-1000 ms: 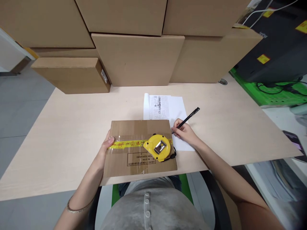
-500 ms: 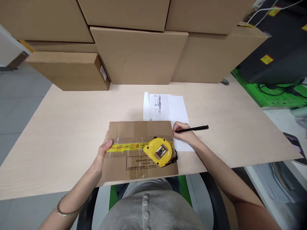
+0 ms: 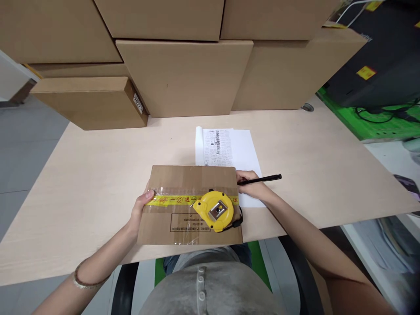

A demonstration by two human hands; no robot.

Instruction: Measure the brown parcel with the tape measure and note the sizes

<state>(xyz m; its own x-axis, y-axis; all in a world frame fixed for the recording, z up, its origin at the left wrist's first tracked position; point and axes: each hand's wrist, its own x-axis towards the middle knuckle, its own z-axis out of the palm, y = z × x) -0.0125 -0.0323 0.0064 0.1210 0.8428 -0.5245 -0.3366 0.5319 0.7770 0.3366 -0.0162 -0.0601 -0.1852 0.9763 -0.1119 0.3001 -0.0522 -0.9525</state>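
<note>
A small cardboard box (image 3: 193, 177) with yellow printed tape lies flat near the table's front edge. My left hand (image 3: 140, 209) grips its left side, thumb on top and the other fingers hidden beneath or behind the edge. On the box's right half rests a yellow tape measure (image 3: 210, 210) with a black strap. My right hand (image 3: 252, 187) is closed around a black pen (image 3: 267, 178), right against the box's right edge; some fingertips are hidden behind the box. Partly under the box and this hand lies an open notebook (image 3: 244, 146) with a printed left page.
Large cardboard boxes (image 3: 187, 78) stand stacked along the back of the table (image 3: 98, 175). A flatter box (image 3: 88, 105) stands at the back left. To the right are a dark case (image 3: 354, 83) on a green crate (image 3: 377, 129), cables and a phone (image 3: 407, 186).
My right hand has slid slightly, its fingers now going partly behind the box's right edge, and the pen has tilted a little. The box and my left hand stay nearly in place; the view shifts slightly.
</note>
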